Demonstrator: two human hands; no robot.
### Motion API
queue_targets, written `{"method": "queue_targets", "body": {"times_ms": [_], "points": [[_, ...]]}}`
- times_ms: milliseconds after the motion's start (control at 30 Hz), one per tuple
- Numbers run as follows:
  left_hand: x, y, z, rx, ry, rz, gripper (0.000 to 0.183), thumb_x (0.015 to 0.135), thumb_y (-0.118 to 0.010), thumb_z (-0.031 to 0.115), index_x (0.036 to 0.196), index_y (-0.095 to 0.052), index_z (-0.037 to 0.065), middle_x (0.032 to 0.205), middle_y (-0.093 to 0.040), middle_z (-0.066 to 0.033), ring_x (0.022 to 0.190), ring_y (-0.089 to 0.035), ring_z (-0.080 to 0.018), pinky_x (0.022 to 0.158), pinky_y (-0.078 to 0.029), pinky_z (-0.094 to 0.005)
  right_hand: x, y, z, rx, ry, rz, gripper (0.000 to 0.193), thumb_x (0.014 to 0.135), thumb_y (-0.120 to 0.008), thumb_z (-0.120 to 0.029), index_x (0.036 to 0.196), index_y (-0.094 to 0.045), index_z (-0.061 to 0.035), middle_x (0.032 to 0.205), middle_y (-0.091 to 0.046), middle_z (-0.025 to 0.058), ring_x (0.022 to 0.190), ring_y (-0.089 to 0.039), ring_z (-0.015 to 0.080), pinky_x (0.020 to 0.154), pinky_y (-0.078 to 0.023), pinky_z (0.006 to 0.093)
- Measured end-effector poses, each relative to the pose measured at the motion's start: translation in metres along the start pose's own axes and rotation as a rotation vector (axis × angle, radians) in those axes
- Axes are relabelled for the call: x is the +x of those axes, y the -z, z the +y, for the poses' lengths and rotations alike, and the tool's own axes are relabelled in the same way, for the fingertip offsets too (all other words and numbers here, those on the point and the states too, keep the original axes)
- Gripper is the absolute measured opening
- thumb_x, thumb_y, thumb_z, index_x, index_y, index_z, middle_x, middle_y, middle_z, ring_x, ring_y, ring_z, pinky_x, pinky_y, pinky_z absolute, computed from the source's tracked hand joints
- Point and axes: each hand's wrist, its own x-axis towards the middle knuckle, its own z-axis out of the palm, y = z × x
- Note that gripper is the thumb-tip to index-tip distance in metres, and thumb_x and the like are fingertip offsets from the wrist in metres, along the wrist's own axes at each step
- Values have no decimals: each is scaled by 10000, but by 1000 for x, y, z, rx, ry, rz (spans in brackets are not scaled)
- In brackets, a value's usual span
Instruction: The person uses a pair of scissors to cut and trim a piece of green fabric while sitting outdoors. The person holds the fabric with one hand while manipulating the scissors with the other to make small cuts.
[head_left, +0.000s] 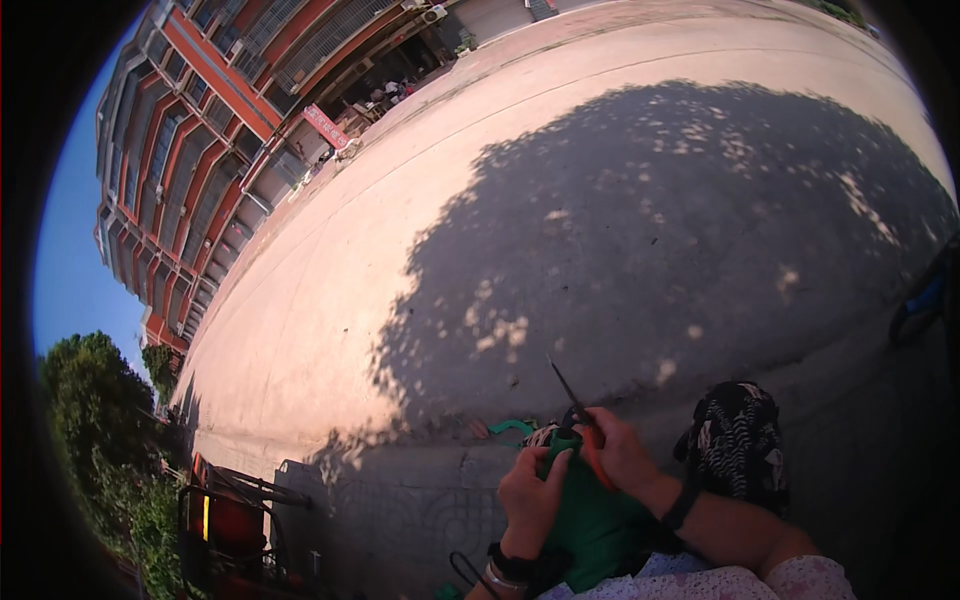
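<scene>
My left hand pinches the upper edge of a piece of green cloth that lies over my lap. In my right hand is a pair of scissors with red handles. Their dark, narrow blades point up and away to the left, seemingly together, beyond the cloth's edge. The two hands are close to each other, with the green cloth between them. A teal strip shows just past my left hand. Black-and-white patterned fabric covers my knee on the right.
A dark metal frame with a red part stands at the lower left, near green bushes. Tree shade falls on the pale paved ground. Something blue and black is at the right edge. A red-and-grey building rises far left.
</scene>
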Motion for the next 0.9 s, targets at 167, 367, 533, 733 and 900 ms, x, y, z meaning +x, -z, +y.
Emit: {"method": "queue_targets", "body": {"times_ms": [167,367,533,733,900], "points": [[-9,5,-14,86,-32,10,210,934,-688,266,985,-661,64,756,-682,-159,701,-694,-347,613,-514,-414,-2,-7,-3,-8,-40,3,370,868,-696,-88,1221,-591,-44,828,-688,158,770,-706,335,662,-541,410],[-11,21,-26,30,84,-26,195,943,-670,225,1013,-655,44,821,-693,-163,754,-698,-339,667,-524,-425,-3,-13,-13,-37,-67,-20,338,887,-681,-96,1210,-591,-52,835,-686,165,777,-705,337,665,-540,413],[-18,23,-3,380,-221,-2,320,893,-703,223,1147,-635,40,1139,-681,-180,1071,-663,-359,837,-541,-432,-1,-18,3,20,-99,-4,350,866,-701,-67,1199,-595,-46,832,-677,129,751,-688,250,682,-539,373],[-43,11,-16,418,-483,-385,772,888,-678,398,1433,-425,-88,1521,-388,-273,1463,-317,-418,1184,-231,-587,3,-12,20,274,-114,-42,384,822,-695,3,1192,-592,-23,895,-631,55,811,-588,113,729,-513,293],[-45,10,-14,353,-395,-316,783,906,-674,327,1447,-345,-134,1531,-318,-335,1457,-268,-497,1183,-230,-589,5,-6,19,330,-139,-112,395,822,-678,5,1207,-591,-23,902,-621,52,796,-580,106,729,-505,273]]}}
